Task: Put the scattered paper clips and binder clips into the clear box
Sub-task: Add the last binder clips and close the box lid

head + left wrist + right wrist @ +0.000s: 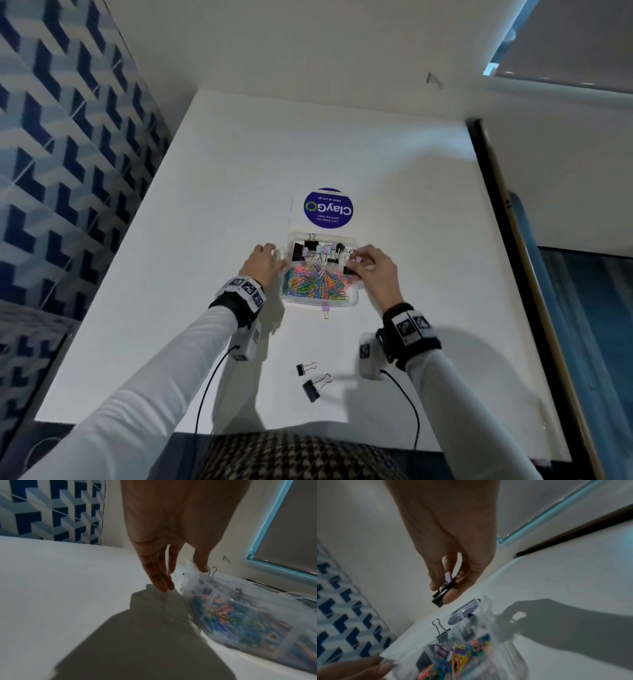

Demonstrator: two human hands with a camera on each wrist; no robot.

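The clear box [287, 298] lies open mid-table, its lid folded back. Coloured paper clips [315, 282] fill its near compartment and binder clips [318, 251] its far one. My right hand [354, 265] hovers over the box's right edge, pinching a black binder clip [439, 599] together with a lilac one [448, 578]. My left hand [274, 260] rests against the box's left wall [190, 577], fingers [163, 584] straight and thumb on the rim. Two black binder clips [306, 368] [313, 389] lie loose on the table near me. A lilac clip [325, 310] sits just in front of the box.
The lid carries a round blue sticker [328, 208]. The white table [205, 205] meets a white wall at the back, a blue patterned wall [68, 154] on the left and a dark strip [486, 192] along its right edge. Wrist-camera cables [407, 397] hang over the near edge.
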